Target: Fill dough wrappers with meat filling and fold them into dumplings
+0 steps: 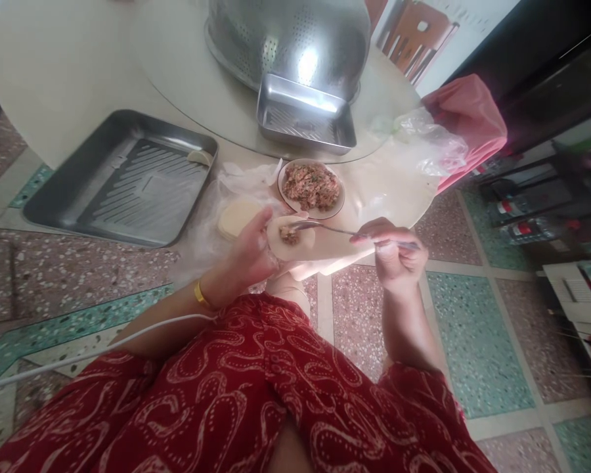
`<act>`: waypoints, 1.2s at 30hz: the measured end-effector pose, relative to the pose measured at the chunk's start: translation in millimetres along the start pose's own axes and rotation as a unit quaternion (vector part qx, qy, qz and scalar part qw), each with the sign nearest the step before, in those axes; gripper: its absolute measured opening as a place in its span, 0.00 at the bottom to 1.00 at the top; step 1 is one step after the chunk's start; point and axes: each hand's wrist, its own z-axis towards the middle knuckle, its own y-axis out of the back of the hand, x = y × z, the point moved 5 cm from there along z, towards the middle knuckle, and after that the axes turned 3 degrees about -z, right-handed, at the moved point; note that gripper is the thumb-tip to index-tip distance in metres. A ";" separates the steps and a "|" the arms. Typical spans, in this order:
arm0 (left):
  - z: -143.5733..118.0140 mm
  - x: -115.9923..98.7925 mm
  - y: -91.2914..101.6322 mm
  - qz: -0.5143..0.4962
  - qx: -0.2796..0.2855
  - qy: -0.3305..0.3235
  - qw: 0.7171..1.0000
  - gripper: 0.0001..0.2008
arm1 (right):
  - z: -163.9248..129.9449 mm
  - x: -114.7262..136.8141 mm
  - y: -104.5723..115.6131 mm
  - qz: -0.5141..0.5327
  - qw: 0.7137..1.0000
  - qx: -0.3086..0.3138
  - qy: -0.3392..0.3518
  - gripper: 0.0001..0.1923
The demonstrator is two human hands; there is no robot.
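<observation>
A round dumpling wrapper (278, 251) lies across the fingers of my left hand (253, 253), with a small lump of meat filling (289, 235) on it. My right hand (394, 253) grips the handle of a metal spoon (329, 228), whose tip touches the filling. Just beyond the wrapper stands a bowl of minced meat filling (312, 186) flecked with green. Left of it, a stack of wrappers (237, 218) rests on a clear plastic bag (207, 230). One folded dumpling (199, 157) sits at the right side of a large metal tray (152, 190).
A smaller metal tray (305, 128) leans by a big upturned perforated colander (295, 39) on the glass turntable (177, 85). At the table's right edge are a crumpled clear bag (431, 144) and a pink bag (477, 125). A white cable (142, 326) crosses my left forearm.
</observation>
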 end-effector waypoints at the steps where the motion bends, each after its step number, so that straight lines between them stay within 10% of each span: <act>1: 0.2 0.0 -0.1 0.002 -0.003 0.001 1.000 0.27 | -0.3 2.3 -2.1 -0.001 1.000 0.015 0.014 0.07; 29: 6.8 -1.5 9.5 -0.018 -0.007 0.005 1.000 0.28 | 9.6 21.0 -26.4 0.052 0.974 0.176 0.134 0.07; 36: 4.9 -6.0 3.8 -0.048 -0.030 -0.032 0.998 0.26 | 6.9 -1.6 -19.0 0.076 0.994 0.026 0.078 0.05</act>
